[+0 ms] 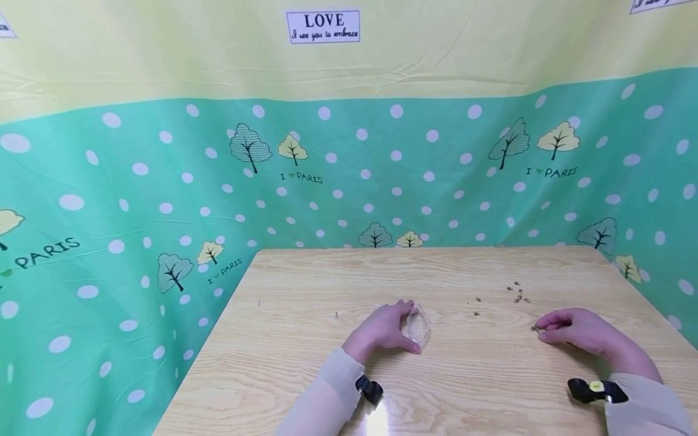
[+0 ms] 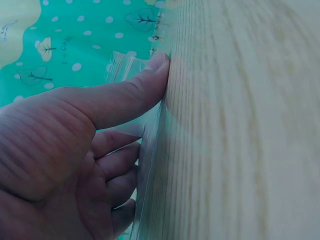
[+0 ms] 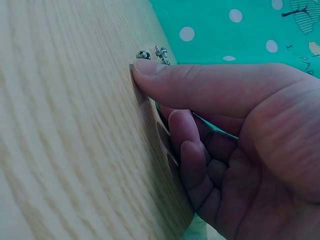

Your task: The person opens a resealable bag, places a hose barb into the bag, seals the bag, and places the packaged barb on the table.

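Note:
My left hand (image 1: pixel 383 328) holds a clear plastic bag (image 1: pixel 418 327) on the wooden table, its thumb and fingers spread at the mouth, which gapes to the right. In the left wrist view the bag (image 2: pixel 120 67) shows as thin film with ridged lines, the thumb lying along it and the other fingers curled behind. To the right, close over the tabletop, my right hand (image 1: pixel 586 333) pinches a small metal screw-like piece (image 1: pixel 535 328) between thumb and fingertips. At the thumb tip in the right wrist view is a shiny metal piece (image 3: pixel 143 54).
Several small metal pieces (image 1: pixel 518 299) lie scattered beyond the right hand, and two more (image 1: pixel 477 313) sit nearer the bag. A tiny piece (image 1: pixel 336 315) lies left of the left hand. Behind the wooden table (image 1: pixel 305 387) hangs a green dotted curtain (image 1: pixel 382 151).

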Demonstrator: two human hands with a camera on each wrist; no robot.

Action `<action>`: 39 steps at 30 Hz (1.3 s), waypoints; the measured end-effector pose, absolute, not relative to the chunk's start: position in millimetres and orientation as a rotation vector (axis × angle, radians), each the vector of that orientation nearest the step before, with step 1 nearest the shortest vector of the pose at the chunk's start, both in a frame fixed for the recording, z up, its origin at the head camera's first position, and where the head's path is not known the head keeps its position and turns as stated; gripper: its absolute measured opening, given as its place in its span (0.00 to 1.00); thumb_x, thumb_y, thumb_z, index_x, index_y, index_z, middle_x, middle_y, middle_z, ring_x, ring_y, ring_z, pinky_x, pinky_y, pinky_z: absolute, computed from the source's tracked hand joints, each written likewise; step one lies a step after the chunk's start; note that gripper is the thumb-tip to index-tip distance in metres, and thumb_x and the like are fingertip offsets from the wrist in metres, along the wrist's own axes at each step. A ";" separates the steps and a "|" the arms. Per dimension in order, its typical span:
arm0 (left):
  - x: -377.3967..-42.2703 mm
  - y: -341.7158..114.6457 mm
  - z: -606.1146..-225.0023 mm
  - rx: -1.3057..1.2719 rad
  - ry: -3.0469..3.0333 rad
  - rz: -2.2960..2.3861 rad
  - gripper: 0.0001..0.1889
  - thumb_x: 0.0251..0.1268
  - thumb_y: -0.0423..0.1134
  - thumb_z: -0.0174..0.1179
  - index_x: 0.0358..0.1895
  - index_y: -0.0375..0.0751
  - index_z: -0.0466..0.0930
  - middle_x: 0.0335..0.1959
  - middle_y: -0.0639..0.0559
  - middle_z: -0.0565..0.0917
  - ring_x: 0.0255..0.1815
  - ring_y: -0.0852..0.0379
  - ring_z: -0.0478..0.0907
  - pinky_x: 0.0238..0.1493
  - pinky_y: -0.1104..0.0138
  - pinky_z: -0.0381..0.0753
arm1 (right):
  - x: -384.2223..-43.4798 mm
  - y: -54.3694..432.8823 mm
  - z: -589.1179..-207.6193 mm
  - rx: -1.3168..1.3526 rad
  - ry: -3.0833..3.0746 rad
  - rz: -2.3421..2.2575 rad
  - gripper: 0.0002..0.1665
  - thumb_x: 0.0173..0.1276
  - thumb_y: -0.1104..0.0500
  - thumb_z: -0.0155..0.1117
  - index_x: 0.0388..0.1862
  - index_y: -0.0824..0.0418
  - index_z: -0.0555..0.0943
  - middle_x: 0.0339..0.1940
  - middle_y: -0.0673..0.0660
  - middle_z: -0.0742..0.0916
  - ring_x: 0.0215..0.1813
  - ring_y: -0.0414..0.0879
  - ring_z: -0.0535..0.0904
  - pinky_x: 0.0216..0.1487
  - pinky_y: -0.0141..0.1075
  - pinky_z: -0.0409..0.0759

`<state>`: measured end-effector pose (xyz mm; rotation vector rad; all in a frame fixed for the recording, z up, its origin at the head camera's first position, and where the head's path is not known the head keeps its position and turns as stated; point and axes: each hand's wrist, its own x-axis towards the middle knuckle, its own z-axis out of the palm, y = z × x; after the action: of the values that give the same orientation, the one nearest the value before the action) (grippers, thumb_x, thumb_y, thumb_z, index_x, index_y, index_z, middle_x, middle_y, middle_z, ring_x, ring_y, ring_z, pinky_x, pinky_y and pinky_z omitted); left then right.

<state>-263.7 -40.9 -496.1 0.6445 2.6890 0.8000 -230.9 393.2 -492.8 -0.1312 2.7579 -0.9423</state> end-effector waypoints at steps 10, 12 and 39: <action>-263.8 -41.3 -497.2 0.643 2.692 0.796 0.56 0.48 0.52 0.86 0.83 0.48 0.67 0.83 0.46 0.67 0.81 0.40 0.65 0.81 0.50 0.65 | -232.0 394.7 -494.1 -0.137 2.772 -0.934 0.20 0.72 0.52 0.75 0.52 0.66 0.88 0.45 0.54 0.89 0.45 0.46 0.79 0.40 0.34 0.79; -263.9 -41.0 -497.2 0.641 2.693 0.795 0.56 0.48 0.52 0.87 0.83 0.48 0.67 0.83 0.47 0.67 0.81 0.40 0.65 0.81 0.50 0.66 | -232.1 394.2 -493.9 -0.145 2.776 -0.931 0.20 0.72 0.52 0.75 0.52 0.66 0.88 0.46 0.56 0.89 0.45 0.46 0.80 0.40 0.35 0.79; -261.7 -40.4 -495.0 0.631 2.700 0.785 0.57 0.47 0.52 0.87 0.83 0.47 0.67 0.83 0.44 0.67 0.80 0.38 0.67 0.80 0.49 0.67 | -232.0 392.8 -496.9 -0.085 2.790 -0.922 0.17 0.73 0.50 0.73 0.49 0.62 0.89 0.44 0.54 0.88 0.41 0.47 0.76 0.38 0.38 0.76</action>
<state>-261.7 -40.4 -495.0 0.6311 2.7002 0.7852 -232.0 392.8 -496.9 -0.0848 2.7898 -0.9219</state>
